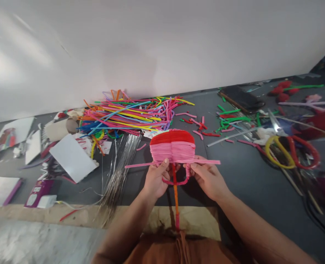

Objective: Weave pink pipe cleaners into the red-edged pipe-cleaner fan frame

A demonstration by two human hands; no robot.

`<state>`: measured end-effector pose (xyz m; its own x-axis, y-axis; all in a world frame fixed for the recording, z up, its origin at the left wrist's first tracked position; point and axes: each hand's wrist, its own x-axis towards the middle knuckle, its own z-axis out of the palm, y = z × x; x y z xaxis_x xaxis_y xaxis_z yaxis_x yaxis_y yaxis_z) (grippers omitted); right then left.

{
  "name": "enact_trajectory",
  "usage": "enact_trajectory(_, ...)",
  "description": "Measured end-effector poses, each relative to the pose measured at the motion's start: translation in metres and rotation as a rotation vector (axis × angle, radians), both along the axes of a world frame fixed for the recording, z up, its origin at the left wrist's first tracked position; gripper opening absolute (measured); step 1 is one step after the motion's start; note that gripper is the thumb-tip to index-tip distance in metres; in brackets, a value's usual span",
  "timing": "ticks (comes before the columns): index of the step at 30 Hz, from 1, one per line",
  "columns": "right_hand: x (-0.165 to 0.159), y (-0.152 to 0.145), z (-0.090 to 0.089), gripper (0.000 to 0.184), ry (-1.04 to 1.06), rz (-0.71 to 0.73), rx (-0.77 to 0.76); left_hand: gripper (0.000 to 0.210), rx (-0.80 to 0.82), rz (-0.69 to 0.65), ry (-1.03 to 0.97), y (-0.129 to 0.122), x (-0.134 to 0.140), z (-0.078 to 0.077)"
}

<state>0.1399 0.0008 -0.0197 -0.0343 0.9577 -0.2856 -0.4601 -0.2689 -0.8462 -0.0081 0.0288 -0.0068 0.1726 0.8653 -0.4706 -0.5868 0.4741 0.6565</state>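
Between my two hands is a piece built from pipe cleaners (173,149), its top rows red and its lower rows pink. A loose pink pipe cleaner (206,161) runs along its lower edge and sticks out past both sides. My left hand (157,179) pinches the lower left edge, thumb on top. My right hand (205,179) grips the lower right edge with thumb and fingers pressed together. Below hangs a curved pink twisted loop (176,182). An orange and red stem (176,201) runs down the middle toward my body.
A pile of colourful pipe cleaners (129,113) lies against the wall, with thin metal wires (121,172) at left. Cut green and red pieces (231,119), a dark phone (241,99) and scissors with yellow and red handles (291,154) are at right. A white card (73,157) lies left.
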Motion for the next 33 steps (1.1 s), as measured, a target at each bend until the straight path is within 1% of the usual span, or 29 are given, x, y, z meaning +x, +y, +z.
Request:
enact_trajectory(3,0.004,0.002,-0.002,0.017,-0.055,-0.013,-0.009,0.022,-0.043,-0.011,0.015,0.0,0.0,0.0)
enact_trajectory(5,0.006,0.004,-0.001,0.015,-0.145,-0.003,0.008,0.023,-0.059,-0.009,0.032,-0.001,0.001,0.001)
enact_trajectory(10,0.011,0.007,0.005,0.009,-0.476,0.016,0.08,0.025,0.006,0.008,0.083,-0.003,0.0,0.002)
enact_trajectory(13,0.012,0.007,0.009,0.008,-0.551,0.011,0.103,0.026,0.031,0.022,0.107,-0.004,0.0,0.003)
enact_trajectory(16,0.012,0.008,0.012,0.007,-0.502,0.029,0.09,0.025,0.062,0.037,0.113,-0.004,0.0,0.003)
enact_trajectory(19,0.013,0.009,0.013,0.014,-0.343,0.024,0.046,0.022,0.093,0.054,0.122,-0.004,0.0,0.003)
enact_trajectory(21,0.014,0.01,0.01,0.02,-0.247,-0.004,0.012,0.021,0.107,0.053,0.123,-0.004,0.0,0.003)
enact_trajectory(23,0.015,0.011,0.005,0.023,-0.199,-0.009,-0.004,0.021,0.113,0.05,0.125,-0.004,0.001,0.004)
enact_trajectory(28,0.015,0.01,-0.008,0.021,-0.174,0.024,0.034,0.02,0.092,0.062,0.142,-0.005,0.001,0.004)
enact_trajectory(31,0.013,0.01,-0.009,0.019,-0.129,0.021,0.038,0.02,0.099,0.057,0.139,-0.004,0.001,0.002)
enact_trajectory(33,0.012,0.011,-0.007,0.018,-0.053,0.023,0.024,0.019,0.106,0.05,0.141,-0.004,0.001,0.002)
